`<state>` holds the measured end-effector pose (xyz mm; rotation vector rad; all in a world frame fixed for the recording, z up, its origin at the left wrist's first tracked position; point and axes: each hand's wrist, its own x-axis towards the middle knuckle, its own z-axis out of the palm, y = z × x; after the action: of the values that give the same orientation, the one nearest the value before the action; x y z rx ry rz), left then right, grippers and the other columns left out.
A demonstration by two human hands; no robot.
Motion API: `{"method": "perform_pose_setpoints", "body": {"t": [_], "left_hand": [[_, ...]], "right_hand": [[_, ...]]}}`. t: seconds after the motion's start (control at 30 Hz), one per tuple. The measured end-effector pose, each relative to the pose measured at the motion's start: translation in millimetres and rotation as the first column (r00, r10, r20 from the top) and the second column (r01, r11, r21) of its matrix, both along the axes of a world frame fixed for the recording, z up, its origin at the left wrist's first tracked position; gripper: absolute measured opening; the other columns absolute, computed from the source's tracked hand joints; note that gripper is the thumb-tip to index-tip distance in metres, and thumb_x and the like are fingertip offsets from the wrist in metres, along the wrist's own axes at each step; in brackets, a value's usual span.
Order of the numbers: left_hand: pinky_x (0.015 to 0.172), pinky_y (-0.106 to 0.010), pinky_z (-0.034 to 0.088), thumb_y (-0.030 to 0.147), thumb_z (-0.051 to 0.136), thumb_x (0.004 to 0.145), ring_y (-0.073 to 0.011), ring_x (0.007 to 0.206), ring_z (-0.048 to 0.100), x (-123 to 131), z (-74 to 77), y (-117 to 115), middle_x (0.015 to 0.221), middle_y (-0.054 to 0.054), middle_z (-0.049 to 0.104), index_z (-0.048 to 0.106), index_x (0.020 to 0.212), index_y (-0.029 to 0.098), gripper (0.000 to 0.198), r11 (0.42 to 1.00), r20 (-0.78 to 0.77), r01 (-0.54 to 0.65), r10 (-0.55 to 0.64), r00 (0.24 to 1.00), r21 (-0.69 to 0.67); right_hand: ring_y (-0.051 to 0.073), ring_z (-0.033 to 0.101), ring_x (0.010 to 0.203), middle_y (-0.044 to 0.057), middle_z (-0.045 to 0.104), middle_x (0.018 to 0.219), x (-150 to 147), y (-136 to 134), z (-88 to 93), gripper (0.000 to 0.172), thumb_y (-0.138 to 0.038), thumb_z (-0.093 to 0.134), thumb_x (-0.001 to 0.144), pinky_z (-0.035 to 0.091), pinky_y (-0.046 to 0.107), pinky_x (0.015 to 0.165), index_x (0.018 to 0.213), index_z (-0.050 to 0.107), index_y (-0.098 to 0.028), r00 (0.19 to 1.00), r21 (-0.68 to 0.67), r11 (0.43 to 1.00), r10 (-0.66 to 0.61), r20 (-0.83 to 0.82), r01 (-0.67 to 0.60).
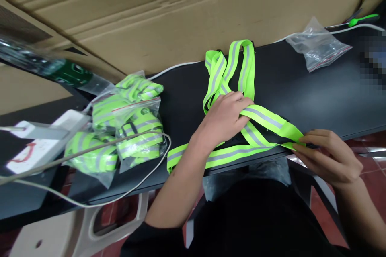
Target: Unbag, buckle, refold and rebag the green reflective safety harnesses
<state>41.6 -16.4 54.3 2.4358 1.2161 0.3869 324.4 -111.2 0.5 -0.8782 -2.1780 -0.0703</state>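
Observation:
A neon-yellow reflective strap vest (262, 117) with grey stripes lies spread on the black table. Its loops stand up toward the cardboard, and one band runs along the front edge. My left hand (227, 114) is closed on the straps near the middle, and its palm side is hidden. At the right end, my right hand (331, 156) pinches the corner of the band between thumb and fingers. The stretch of band between the two hands is lifted a little and folds back at the right hand.
Several bagged reflective straps (140, 136) sit on the left beside a white power strip (48, 140). A cable (90, 150) loops over them. A plastic bottle (57, 68) is at upper left. An opened clear bag (318, 44) and a green-handled tool (362, 20) lie at back right.

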Motion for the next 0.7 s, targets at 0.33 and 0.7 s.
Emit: {"method": "perform_pose_setpoints", "body": {"t": [0.33, 0.7], "left_hand": [[0.097, -0.043, 0.045, 0.01, 0.04, 0.09, -0.025, 0.107, 0.061, 3, 0.1, -5, 0.113, -0.007, 0.068, 0.057, 0.128, 0.018, 0.043, 0.999, 0.0, -0.015, 0.015, 1.0, 0.038], [0.106, -0.047, 0.04, 0.018, 0.047, 0.095, -0.0281, 0.115, 0.056, 13, 0.5, -15, 0.118, -0.009, 0.067, 0.055, 0.129, 0.018, 0.035, 0.995, -0.168, 0.1, -0.098, 0.981, 0.005]], "right_hand": [[0.026, 0.07, 0.096, 0.01, 0.069, 0.116, -13, 1, 6.2, 0.051, -0.006, 0.074, 0.081, 0.06, 0.042, 0.08, 0.127, 0.066, -0.027, 0.989, -0.196, 0.971, -0.147, -0.036, 0.137], [0.03, 0.067, 0.106, 0.013, 0.068, 0.123, -47, -1, 3.8, 0.044, -0.021, 0.066, 0.09, 0.049, 0.049, 0.09, 0.132, 0.057, -0.026, 0.977, -0.253, 0.945, -0.214, 0.012, 0.21]]}}
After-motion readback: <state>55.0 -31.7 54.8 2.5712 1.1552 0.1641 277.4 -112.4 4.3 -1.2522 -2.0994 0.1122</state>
